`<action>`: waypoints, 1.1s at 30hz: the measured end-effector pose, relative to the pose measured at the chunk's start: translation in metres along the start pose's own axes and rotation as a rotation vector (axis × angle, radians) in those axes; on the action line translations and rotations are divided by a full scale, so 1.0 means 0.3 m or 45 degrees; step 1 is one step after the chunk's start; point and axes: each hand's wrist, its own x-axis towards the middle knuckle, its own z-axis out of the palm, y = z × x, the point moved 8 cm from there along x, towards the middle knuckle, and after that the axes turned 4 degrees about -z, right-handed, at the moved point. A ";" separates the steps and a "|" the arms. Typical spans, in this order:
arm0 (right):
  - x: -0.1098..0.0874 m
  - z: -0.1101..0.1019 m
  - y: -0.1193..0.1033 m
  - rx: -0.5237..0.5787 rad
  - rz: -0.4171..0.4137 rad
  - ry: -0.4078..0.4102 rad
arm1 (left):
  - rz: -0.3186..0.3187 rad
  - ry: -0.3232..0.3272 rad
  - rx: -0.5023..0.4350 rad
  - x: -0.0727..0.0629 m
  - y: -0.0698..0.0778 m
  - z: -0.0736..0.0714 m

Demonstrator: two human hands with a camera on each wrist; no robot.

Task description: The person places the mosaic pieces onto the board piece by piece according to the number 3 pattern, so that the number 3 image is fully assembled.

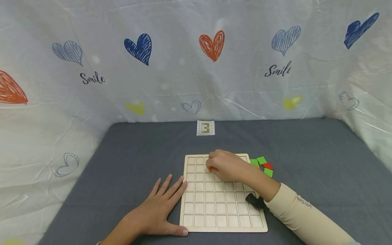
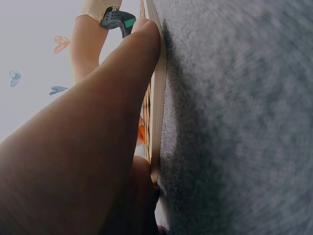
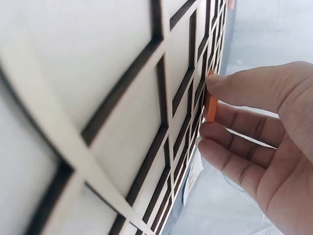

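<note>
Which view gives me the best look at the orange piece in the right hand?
The right wrist view: the orange piece shows up close, pinched by the right hand. The head view shows only a sliver beneath that hand; the left wrist view has a small orange patch, and I cannot tell whether that is the piece.

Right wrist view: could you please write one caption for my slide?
The right hand pinches a small orange piece at the pale gridded board.
</note>
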 end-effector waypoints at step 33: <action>0.001 0.033 -0.076 -0.346 -0.028 -0.154 | -0.013 -0.013 -0.005 0.007 -0.006 0.016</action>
